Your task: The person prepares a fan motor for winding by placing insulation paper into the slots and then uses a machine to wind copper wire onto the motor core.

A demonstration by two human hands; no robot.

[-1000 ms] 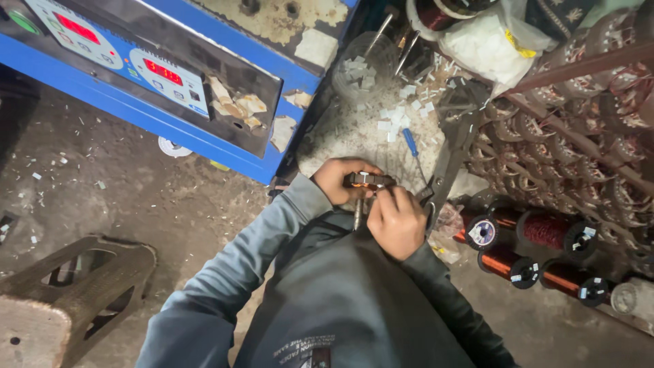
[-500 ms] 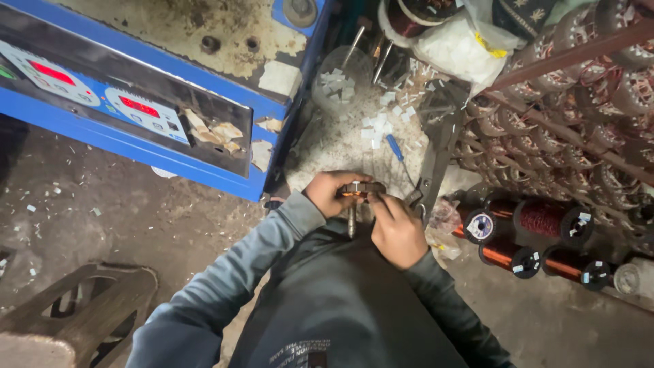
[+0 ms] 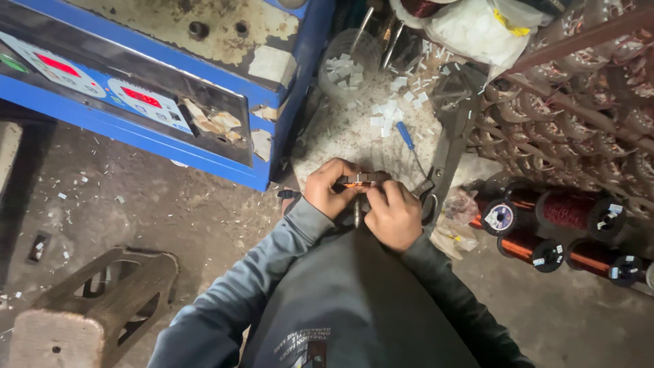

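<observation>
Two hands together at the lap, left hand [image 3: 329, 189] and right hand [image 3: 393, 215] clamped on small copper-wound stator [image 3: 361, 181]

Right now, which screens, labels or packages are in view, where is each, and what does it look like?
Two red displays: on the blue machine's pale panel, upper left, small rectangles.
Spool labels: on the ends of the copper wire spools, right of the hands, small and white.
White bag: top right, bulging plastic with a yellow tie.
Print on the grey garment: bottom centre, pale lettering.
</observation>
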